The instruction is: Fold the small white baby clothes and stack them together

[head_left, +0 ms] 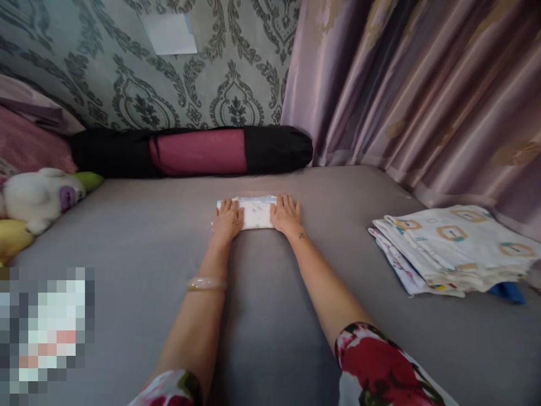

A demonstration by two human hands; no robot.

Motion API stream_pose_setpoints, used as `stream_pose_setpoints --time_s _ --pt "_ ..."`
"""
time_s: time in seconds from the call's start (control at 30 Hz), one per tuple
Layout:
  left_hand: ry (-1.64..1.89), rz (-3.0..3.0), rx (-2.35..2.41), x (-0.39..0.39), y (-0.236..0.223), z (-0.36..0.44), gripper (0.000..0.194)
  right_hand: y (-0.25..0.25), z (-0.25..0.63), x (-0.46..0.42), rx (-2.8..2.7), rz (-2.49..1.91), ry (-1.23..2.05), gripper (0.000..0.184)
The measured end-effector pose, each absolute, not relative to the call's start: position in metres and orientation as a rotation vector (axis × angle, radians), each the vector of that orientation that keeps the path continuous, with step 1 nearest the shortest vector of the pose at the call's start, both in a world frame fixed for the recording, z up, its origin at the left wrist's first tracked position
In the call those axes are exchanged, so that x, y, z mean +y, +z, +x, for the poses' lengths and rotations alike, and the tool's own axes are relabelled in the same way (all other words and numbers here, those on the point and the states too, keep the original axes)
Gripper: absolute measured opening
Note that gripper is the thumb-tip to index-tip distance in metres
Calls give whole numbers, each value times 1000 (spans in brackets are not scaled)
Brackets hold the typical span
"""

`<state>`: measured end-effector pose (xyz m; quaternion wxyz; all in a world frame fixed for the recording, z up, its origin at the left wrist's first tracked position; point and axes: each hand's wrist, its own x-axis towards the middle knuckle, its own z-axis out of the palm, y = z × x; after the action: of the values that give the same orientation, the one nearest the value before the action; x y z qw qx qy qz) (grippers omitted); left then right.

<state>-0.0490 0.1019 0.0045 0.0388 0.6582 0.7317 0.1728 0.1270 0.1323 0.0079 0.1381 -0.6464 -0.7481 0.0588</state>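
Note:
A small folded white cloth with faint prints and a bluish edge lies on the grey bed sheet. My left hand rests on its left end, palm down, with the fingers pointing away from me. On the right end lies my right hand, also palm down with its fingers stretched out and a little apart. Both hands press on the cloth from above, so its two ends are partly hidden beneath them. A pale bangle circles my left wrist.
A stack of folded printed cloths sits to the right. Along the wall lies a long black and maroon bag. Plush toys are at the left edge, a curtain hangs at the right, and a blurred patch covers the lower left.

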Motion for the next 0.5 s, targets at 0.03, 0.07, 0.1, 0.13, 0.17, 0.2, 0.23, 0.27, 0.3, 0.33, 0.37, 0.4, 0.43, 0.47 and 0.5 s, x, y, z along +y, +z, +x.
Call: stream_pose_setpoints --time_s 0.03,0.07,0.1,0.13,0.17,0.2,0.23,0.27,0.3,0.33,0.37,0.4,0.43,0.47,0.5 --pt "503 2000 2246 103 2 -50 50 6 128 133 -2172 -1877 167 56" --pt "486 1987 2251 104 0 -51 51 4 128 133 -2181 -1879 162 56" --pt "476 1979 2258 104 -1 -51 52 2 129 133 -2186 -1877 154 56" --pt "470 1975 2265 105 -3 -51 53 1 129 133 -2186 -1873 146 56" --pt "463 1971 2270 106 -4 -50 54 0 128 133 -2183 -1870 143 56" --pt "454 1970 2271 106 -4 -49 54 0 128 133 -2180 -1868 142 56" --pt "448 1969 2272 106 -4 -49 55 -1 128 133 -2176 -1867 141 56" --pt "444 1971 2274 106 -4 -48 55 -1 128 133 -2173 -1867 140 56" --pt "444 1974 2277 105 -3 -48 54 -1 127 133 -2173 -1867 140 56" --pt "452 1983 2281 105 -2 -48 53 -1 127 133 -2175 -1867 141 56" --pt "464 1998 2283 104 0 -48 51 -1 128 133 -2178 -1866 139 56" --pt "466 2015 2281 105 2 -49 49 0 128 134 -2182 -1863 134 56" --pt "457 2031 2274 106 5 -51 46 1 129 135 -2189 -1859 127 55" --pt "439 2048 2262 108 8 -53 44 3 130 137 -2202 -1853 117 54" --pt "415 2063 2251 111 12 -56 41 5 132 141 -2225 -1846 109 51"
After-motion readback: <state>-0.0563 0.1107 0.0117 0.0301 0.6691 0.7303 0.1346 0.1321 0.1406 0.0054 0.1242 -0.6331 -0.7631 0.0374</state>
